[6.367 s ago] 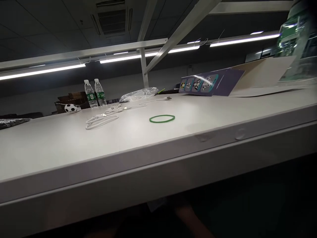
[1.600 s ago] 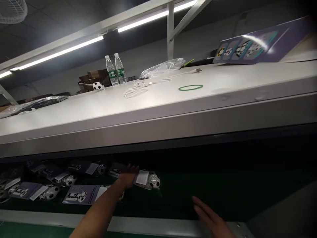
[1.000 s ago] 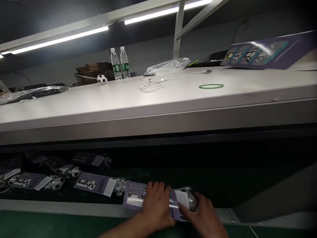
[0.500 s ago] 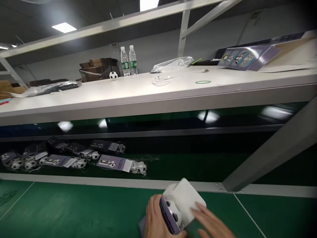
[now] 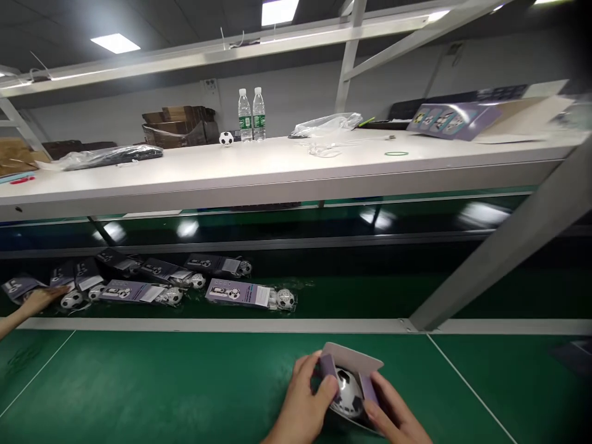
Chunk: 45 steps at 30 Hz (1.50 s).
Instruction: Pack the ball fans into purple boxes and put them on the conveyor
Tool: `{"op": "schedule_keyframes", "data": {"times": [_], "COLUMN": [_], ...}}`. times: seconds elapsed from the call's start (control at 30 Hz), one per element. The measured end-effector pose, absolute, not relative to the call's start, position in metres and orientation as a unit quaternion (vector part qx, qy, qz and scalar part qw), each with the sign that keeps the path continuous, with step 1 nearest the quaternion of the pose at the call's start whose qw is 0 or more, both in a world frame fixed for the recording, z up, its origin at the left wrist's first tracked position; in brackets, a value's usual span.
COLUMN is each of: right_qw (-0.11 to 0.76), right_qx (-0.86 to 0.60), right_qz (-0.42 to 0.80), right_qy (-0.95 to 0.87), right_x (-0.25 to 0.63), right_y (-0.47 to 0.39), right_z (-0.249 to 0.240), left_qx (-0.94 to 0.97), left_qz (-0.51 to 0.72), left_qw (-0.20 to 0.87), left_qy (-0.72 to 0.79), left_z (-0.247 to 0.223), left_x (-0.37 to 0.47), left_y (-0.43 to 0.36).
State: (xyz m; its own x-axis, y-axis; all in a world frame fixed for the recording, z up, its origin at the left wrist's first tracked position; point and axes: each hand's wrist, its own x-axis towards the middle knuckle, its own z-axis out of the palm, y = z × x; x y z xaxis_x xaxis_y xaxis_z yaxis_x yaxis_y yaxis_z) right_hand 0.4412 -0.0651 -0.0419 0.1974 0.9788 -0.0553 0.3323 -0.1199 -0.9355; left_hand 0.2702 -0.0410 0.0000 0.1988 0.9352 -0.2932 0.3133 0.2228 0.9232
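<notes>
The white shelf [image 5: 259,166] carries 2 water bottles [image 5: 251,115] and a loose football [image 5: 226,139]. Below, packaged balls [image 5: 250,294] lie on the belt, where a co-worker's hand [image 5: 39,300] reaches. On the green worktop [image 5: 161,388], the left hand [image 5: 303,404] and right hand [image 5: 393,416] each grip a side of the purple card pack [image 5: 351,382], steadying the ball toy [image 5: 348,393] inside.

Both hands are bare: the left hand [image 5: 303,404] and right hand [image 5: 393,416] wear no gloves, rings or visible sleeves.
</notes>
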Motion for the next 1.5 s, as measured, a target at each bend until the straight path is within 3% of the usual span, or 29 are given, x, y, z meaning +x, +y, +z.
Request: {"op": "schedule_keyframes", "data": {"times": [0.2, 0.43, 0.63, 0.93, 1.17, 1.5], "right_qw": [0.45, 0.481, 0.196, 0.299, 0.309, 0.222], "right_qx": [-0.637, -0.541, -0.464, -0.342, -0.322, -0.295], "right_qz": [0.387, 0.334, 0.207, -0.043, 0.007, 0.023], "right_qy": [-0.492, -0.604, -0.839, -0.89, -0.895, -0.929], "right_x": [0.429, 0.453, 0.494, 0.48, 0.486, 0.497], "right_y": [-0.05, -0.062, -0.066, -0.053, -0.045, -0.045], "right_z": [-0.027, -0.011, -0.007, 0.006, 0.019, 0.026], "left_qx": [0.585, 0.742, 0.85, 0.909, 0.884, 0.895], "left_qz": [0.26, 0.336, 0.23, 0.203, 0.289, 0.222], "left_qw": [0.556, 0.407, 0.294, 0.118, 0.058, 0.006], "left_qy": [0.531, 0.414, 0.37, 0.344, 0.363, 0.386], "left_z": [0.011, 0.008, 0.006, 0.016, 0.017, 0.021], "left_x": [0.276, 0.256, 0.24, 0.248, 0.253, 0.258], "left_y": [-0.042, -0.048, -0.047, -0.04, -0.048, -0.065]}}
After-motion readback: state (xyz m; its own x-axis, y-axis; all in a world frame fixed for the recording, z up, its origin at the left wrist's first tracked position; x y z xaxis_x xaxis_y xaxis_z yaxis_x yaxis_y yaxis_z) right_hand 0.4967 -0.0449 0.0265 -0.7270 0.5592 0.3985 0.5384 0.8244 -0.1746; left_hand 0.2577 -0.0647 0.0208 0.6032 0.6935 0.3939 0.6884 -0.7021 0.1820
